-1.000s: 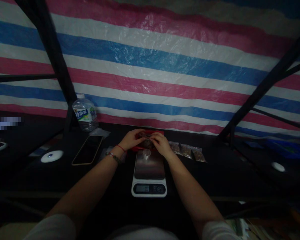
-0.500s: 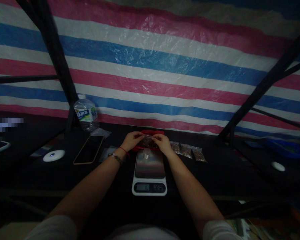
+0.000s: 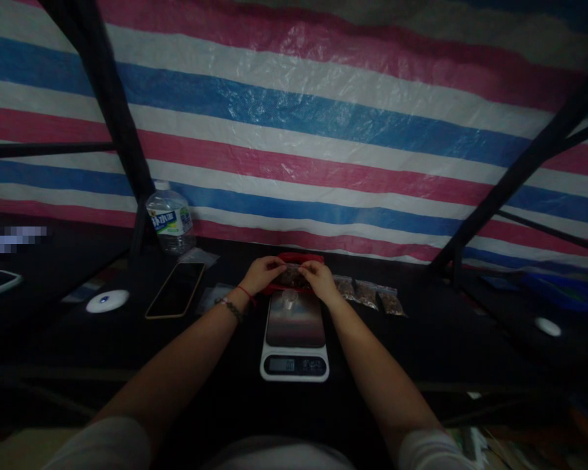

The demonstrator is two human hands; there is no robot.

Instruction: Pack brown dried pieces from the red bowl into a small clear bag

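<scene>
My left hand (image 3: 262, 274) and my right hand (image 3: 319, 281) meet above the far end of a digital kitchen scale (image 3: 294, 339). Between the fingertips of both hands is a small clear plastic bag (image 3: 291, 276) with dark brownish contents. A small round pale object (image 3: 289, 298) rests on the scale's platform just below the bag. Behind the hands lies a red container or bag (image 3: 298, 258), mostly hidden. Three filled small clear bags (image 3: 367, 295) lie in a row to the right of my right hand.
On the dark table, a phone (image 3: 176, 290) lies left of the scale, with a white round puck (image 3: 106, 301) farther left and a water bottle (image 3: 169, 220) behind. Another white disc (image 3: 547, 326) sits at far right. A striped tarp hangs behind, with black frame bars.
Both hands have stayed on the small bag above the scale, with only slight finger shifts along its top edge. The view has drifted a little.
</scene>
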